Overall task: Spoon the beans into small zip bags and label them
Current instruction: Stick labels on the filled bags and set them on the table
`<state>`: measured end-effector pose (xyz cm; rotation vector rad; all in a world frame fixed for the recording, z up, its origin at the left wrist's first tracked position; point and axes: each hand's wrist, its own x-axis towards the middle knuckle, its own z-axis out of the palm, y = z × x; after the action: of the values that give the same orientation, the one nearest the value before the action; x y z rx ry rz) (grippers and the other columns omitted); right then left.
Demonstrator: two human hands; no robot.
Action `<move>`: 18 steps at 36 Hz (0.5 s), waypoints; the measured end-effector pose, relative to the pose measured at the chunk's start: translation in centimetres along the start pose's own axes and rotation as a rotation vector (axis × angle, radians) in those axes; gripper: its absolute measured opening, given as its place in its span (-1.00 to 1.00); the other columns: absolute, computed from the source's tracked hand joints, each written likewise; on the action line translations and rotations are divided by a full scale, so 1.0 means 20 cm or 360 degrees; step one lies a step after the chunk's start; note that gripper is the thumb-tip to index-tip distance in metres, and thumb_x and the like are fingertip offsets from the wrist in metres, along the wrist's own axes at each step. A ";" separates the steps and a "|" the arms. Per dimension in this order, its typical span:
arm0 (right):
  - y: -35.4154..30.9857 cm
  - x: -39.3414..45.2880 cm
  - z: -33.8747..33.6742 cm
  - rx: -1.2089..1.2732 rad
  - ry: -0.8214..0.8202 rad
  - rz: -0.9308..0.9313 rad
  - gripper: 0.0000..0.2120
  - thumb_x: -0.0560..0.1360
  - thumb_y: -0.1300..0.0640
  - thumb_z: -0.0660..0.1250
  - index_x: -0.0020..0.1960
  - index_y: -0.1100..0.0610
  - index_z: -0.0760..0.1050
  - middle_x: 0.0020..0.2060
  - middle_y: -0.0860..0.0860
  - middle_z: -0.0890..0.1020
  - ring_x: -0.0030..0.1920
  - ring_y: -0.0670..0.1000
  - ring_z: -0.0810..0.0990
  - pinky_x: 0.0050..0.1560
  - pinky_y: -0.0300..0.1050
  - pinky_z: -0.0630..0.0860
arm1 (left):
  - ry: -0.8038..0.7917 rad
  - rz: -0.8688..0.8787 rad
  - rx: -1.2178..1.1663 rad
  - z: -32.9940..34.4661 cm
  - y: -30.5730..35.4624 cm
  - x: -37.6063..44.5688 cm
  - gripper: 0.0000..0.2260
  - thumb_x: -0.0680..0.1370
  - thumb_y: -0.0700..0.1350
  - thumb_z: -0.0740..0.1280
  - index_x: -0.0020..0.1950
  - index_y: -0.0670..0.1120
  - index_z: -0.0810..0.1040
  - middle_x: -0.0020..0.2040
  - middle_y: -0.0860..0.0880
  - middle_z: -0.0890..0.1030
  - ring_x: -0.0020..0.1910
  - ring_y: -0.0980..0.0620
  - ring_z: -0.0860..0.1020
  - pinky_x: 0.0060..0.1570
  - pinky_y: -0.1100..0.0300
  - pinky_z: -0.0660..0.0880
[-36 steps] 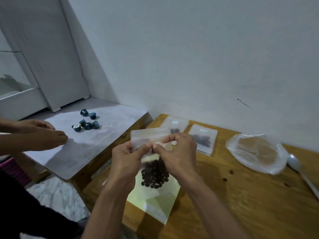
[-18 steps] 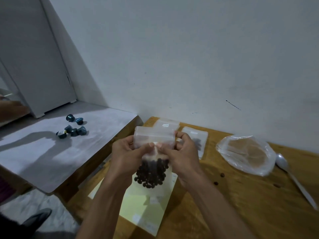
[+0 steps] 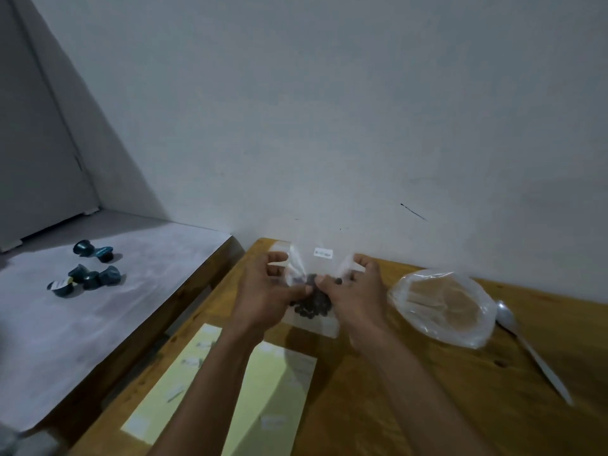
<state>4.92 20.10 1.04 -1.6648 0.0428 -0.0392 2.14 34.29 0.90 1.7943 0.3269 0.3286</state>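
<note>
A small clear zip bag (image 3: 324,320) holding dark beans (image 3: 312,304) lies low over the wooden table (image 3: 427,406), near the wall. My left hand (image 3: 263,297) and my right hand (image 3: 355,297) pinch it from either side, thumbs meeting over the beans. Behind them a labelled zip bag (image 3: 324,258) lies flat with a white sticker on it. A yellow label sheet (image 3: 210,383) lies near the front, partly under my left forearm. A metal spoon (image 3: 526,343) rests at the right.
A large crumpled clear plastic bag (image 3: 444,307) sits right of my hands. On the lower grey surface (image 3: 98,324) to the left lie several dark blue capsules (image 3: 88,274). A white wall runs close behind the table.
My hands have lowered the bean bag from mid-air toward the table and forward to the wall. The other person's hands at the left are gone from view.
</note>
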 end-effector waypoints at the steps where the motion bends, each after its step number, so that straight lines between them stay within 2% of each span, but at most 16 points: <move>1: 0.00 0.02 0.00 -0.0113 0.0011 -0.0024 -0.26 0.41 0.16 0.56 0.45 -0.04 0.23 0.20 -0.01 0.49 0.12 0.02 0.56 -0.17 -0.24 0.57 | 0.0025 0.0022 0.0041 0.03 0.00 0.03 -0.41 0.29 -0.19 0.64 0.25 -0.06 0.49 0.08 -0.04 0.60 -0.02 0.00 0.64 -0.15 0.17 0.65; 3: 0.01 0.08 0.01 -0.0340 0.0033 -0.0065 -0.16 0.40 0.14 0.57 0.53 0.00 0.18 0.31 0.02 0.44 0.23 0.06 0.52 -0.01 -0.18 0.56 | 0.0052 0.0064 0.0150 0.09 -0.01 0.09 -0.44 0.30 -0.14 0.64 0.24 -0.11 0.53 0.10 -0.06 0.61 -0.03 0.01 0.64 -0.09 0.12 0.66; 6: 0.02 0.15 0.01 -0.0531 0.0049 -0.0036 -0.24 0.45 0.15 0.53 0.54 0.07 0.22 0.39 0.08 0.37 0.30 0.09 0.47 0.09 -0.13 0.53 | 0.0040 0.0098 0.0377 0.17 0.00 0.15 -0.42 0.37 -0.07 0.60 0.33 -0.15 0.53 0.20 -0.09 0.60 0.07 -0.03 0.61 0.08 0.06 0.61; 9: 0.03 0.20 0.00 -0.0746 0.0079 0.0025 -0.33 0.52 0.18 0.45 0.54 0.12 0.24 0.45 0.09 0.31 0.37 0.12 0.41 0.28 -0.06 0.46 | 0.0000 0.0127 0.0575 0.23 -0.01 0.19 -0.42 0.42 -0.05 0.56 0.38 -0.17 0.50 0.29 -0.11 0.59 0.19 -0.07 0.58 0.11 0.16 0.52; 13: 0.06 0.23 0.01 -0.0895 0.0078 0.0044 -0.47 0.55 0.23 0.40 0.46 0.17 0.31 0.43 0.11 0.28 0.34 0.10 0.40 0.19 -0.15 0.43 | -0.0036 0.0120 0.0719 0.31 -0.03 0.22 -0.51 0.49 -0.11 0.49 0.39 -0.18 0.50 0.32 -0.14 0.57 0.24 -0.08 0.57 0.17 0.14 0.52; 16: 0.10 0.25 0.02 -0.0968 0.0072 0.0083 -0.58 0.54 0.26 0.38 0.36 0.19 0.38 0.41 0.12 0.28 0.34 0.11 0.38 0.20 -0.14 0.42 | -0.0061 0.0108 0.0790 0.34 -0.05 0.23 -0.53 0.51 -0.16 0.46 0.39 -0.20 0.48 0.32 -0.17 0.56 0.26 -0.11 0.55 0.22 0.11 0.50; 18: 0.13 0.26 0.03 -0.1042 0.0073 0.0075 -0.66 0.54 0.25 0.38 0.28 0.19 0.42 0.43 0.12 0.28 0.37 0.13 0.36 0.25 -0.08 0.42 | -0.0096 0.0109 0.0844 0.36 -0.04 0.23 -0.63 0.54 -0.18 0.43 0.34 -0.18 0.53 0.29 -0.18 0.59 0.23 -0.09 0.57 0.20 0.13 0.50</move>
<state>10.23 20.19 -1.60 -2.3167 0.1416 -0.0287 9.11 29.87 -1.42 2.3354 0.3303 0.2485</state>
